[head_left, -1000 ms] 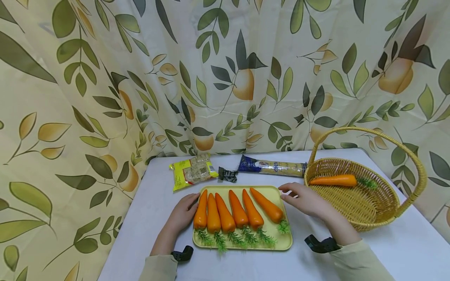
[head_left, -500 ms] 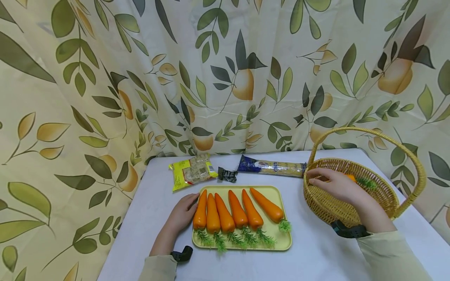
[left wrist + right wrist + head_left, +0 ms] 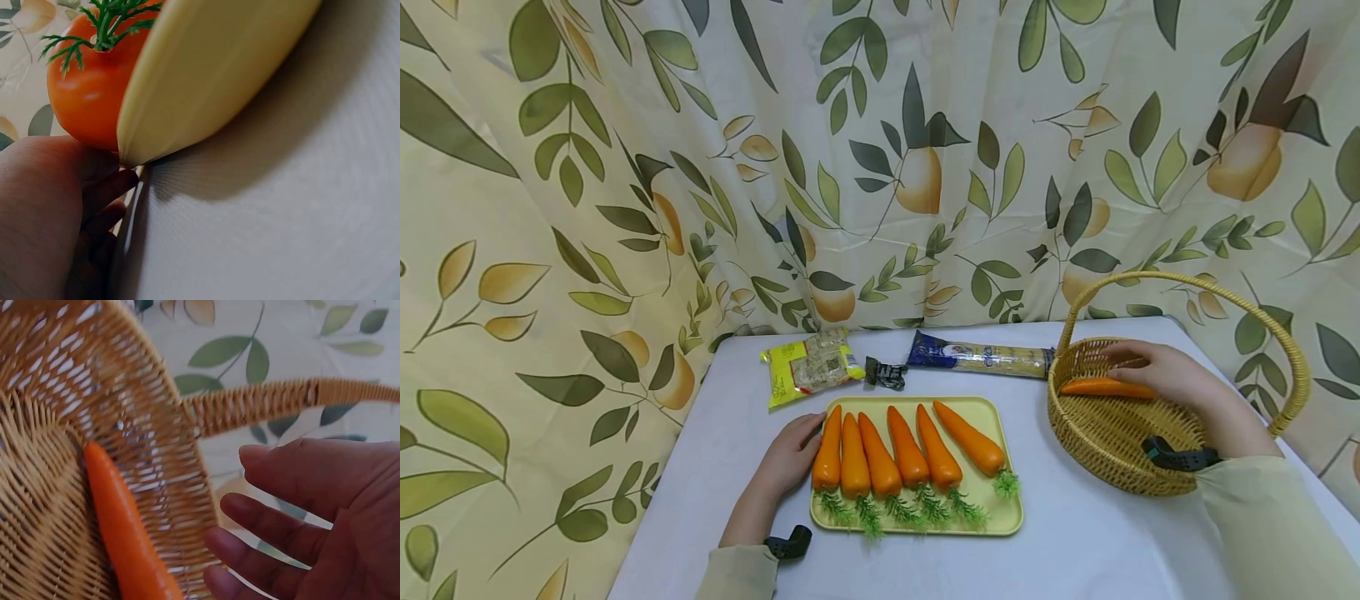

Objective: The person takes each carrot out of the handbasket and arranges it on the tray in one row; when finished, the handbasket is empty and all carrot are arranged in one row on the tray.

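My left hand holds the left edge of a pale yellow tray, thumb at the rim and fingers curled at the edge in the left wrist view. On the tray lie several orange carrots with green tops pointing toward me; the leftmost carrot is beside that hand. Over the wicker basket reaches my right hand, fingers spread and slightly bent around nothing. Inside the basket lies a single carrot, its leafy end hidden by the hand. In the right wrist view the fingers overlap the basket's rim.
Behind the tray lie a yellow packet, a small black wrapped packet and a long blue-ended pack. The basket's tall handle arches above it. A leaf-print curtain hangs behind the table.
My right hand has moved from the tray's right edge rightward over the basket, now covering the basket carrot's leafy end. The left hand and the tray's carrots stay in place.
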`<state>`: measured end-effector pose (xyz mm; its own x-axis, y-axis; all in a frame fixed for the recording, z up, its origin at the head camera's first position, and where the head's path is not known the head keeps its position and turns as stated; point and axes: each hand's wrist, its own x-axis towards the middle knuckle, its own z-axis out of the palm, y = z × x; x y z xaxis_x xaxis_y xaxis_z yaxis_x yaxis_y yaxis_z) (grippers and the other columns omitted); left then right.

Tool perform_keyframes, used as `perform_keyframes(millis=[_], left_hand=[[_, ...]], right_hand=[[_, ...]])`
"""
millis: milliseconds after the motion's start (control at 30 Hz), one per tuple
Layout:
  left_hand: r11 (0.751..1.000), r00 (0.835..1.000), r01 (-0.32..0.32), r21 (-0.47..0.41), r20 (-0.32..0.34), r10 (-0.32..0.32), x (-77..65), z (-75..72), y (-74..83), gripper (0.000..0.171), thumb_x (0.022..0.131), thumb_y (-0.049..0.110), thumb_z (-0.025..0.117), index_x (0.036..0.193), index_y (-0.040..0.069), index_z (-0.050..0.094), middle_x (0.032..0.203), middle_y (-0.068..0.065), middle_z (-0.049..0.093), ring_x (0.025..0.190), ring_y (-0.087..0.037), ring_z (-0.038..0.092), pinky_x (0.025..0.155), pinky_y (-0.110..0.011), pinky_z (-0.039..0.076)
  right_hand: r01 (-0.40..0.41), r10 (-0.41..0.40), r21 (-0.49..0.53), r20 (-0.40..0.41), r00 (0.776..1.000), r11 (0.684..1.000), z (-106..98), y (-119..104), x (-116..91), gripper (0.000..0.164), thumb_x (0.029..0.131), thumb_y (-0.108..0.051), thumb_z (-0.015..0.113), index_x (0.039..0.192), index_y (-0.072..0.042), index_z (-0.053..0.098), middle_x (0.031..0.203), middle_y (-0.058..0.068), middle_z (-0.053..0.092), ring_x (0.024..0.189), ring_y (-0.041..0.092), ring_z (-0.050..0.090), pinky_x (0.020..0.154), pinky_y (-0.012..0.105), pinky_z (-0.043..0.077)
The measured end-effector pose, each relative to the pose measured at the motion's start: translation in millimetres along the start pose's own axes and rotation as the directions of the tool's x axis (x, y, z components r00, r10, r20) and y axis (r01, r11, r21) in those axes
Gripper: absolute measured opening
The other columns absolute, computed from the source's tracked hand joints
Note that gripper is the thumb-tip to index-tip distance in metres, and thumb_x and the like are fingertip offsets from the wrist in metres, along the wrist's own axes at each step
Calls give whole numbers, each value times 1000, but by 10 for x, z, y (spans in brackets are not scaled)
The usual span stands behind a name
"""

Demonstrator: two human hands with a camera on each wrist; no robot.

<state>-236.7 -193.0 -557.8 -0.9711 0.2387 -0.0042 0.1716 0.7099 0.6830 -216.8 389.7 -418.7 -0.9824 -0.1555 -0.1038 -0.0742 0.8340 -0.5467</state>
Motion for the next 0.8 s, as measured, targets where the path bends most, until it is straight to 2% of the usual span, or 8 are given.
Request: perform_keyframes(millis=[333, 600, 800], left_hand=[[1000, 1000, 6, 4, 2, -6, -4, -6, 10, 44, 103, 31, 51, 147, 24, 49, 149, -5, 50, 142, -29, 42, 118, -53, 33], [1000, 1000, 6, -3, 1, -6, -4, -7, 11, 44, 103, 30, 51, 147, 23, 49, 149, -6, 50, 142, -29, 42, 118, -54, 33], [1000, 1000, 8, -4, 0, -8, -2, -4, 7, 44, 103, 31, 51, 147, 24, 50, 149, -5, 50, 142, -29, 42, 118, -54, 33]], right_hand=[[-74, 75, -11, 11, 997, 997, -30, 211, 99, 58, 98, -28, 61, 140, 9, 45, 136, 36, 51, 124, 54, 47, 98, 66, 43], [-96, 97, -10, 45, 994, 995, -27, 435, 162, 52, 98, -19, 59, 138, 11, 46, 132, 37, 53, 123, 55, 46, 97, 67, 42], [-124, 123, 7, 70, 990, 992, -21, 518, 172, 52, 96, -16, 59, 137, 13, 46, 134, 39, 48, 121, 53, 46, 98, 67, 40]])
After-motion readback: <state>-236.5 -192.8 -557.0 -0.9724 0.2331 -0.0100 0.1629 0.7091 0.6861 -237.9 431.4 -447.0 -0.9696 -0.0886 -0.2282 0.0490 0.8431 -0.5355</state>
